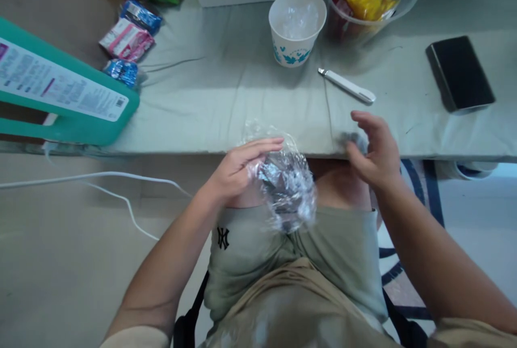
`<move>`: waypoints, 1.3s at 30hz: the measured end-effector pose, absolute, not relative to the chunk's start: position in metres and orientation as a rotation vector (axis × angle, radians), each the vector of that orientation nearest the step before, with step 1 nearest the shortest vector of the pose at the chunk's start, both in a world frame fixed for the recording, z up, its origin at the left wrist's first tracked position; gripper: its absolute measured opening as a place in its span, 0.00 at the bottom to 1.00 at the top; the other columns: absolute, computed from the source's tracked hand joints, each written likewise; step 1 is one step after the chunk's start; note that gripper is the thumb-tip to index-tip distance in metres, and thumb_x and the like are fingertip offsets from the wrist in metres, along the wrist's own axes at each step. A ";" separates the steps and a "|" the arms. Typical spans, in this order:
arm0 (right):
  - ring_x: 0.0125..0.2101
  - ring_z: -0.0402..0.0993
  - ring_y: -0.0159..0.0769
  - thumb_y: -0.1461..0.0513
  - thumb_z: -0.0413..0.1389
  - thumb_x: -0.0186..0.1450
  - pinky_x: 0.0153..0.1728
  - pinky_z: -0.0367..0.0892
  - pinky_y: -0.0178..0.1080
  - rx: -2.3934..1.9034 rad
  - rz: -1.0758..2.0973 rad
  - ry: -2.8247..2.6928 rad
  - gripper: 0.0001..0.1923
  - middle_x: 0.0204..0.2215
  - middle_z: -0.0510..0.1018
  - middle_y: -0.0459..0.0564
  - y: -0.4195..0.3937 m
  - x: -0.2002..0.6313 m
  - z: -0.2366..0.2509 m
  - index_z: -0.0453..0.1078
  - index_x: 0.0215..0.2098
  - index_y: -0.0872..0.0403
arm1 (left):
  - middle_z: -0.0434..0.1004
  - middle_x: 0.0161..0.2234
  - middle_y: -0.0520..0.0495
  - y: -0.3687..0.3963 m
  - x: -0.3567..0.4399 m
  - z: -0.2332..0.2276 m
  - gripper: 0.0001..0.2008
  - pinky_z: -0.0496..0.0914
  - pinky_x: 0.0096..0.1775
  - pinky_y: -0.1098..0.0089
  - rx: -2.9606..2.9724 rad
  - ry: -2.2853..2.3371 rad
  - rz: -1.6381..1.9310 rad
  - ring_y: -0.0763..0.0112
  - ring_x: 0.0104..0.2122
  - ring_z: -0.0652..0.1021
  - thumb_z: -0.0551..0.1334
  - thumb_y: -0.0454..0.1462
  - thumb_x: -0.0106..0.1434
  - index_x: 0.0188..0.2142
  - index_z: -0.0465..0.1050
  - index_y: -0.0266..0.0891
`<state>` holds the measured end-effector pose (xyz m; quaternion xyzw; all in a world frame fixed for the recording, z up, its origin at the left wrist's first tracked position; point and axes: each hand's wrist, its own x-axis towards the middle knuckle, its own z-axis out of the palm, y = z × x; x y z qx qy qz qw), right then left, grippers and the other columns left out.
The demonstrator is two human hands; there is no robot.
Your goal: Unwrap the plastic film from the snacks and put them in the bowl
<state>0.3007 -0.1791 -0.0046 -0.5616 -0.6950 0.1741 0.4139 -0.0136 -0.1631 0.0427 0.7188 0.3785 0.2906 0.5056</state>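
The shorts (258, 245) carry an interlocked "NY" logo, just left of the clear plastic wrapper (285, 178). The label on the teal box (68, 105), far left of the wrapper, bears print too small to read. The paper cup (297, 27), beyond the wrapper on the table (226, 95), shows a blue pattern; no words are legible.

The left hand (238, 167) lies palm down over the wrapper's left side, fingers extended toward the right and closed on the film. The right hand (374, 148) is held to the right of the wrapper, well apart from it, fingers curled and spread, gripping nothing. The hands are apart.

The wrapper sits over the lap at the table's near edge. It is crumpled; its long axis runs roughly from the table edge down toward the body.

Beyond the wrapper to the right lie a white utility knife (347, 85) and a black phone (460, 73).
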 end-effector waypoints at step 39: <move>0.27 0.74 0.35 0.54 0.61 0.62 0.27 0.72 0.39 -1.342 1.415 -0.824 0.31 0.32 0.76 0.43 -0.199 0.233 -0.007 0.59 0.62 0.42 | 0.86 0.45 0.34 -0.161 0.004 0.017 0.27 0.78 0.45 0.58 0.650 0.924 0.546 0.52 0.46 0.85 0.69 0.53 0.53 0.47 0.76 0.38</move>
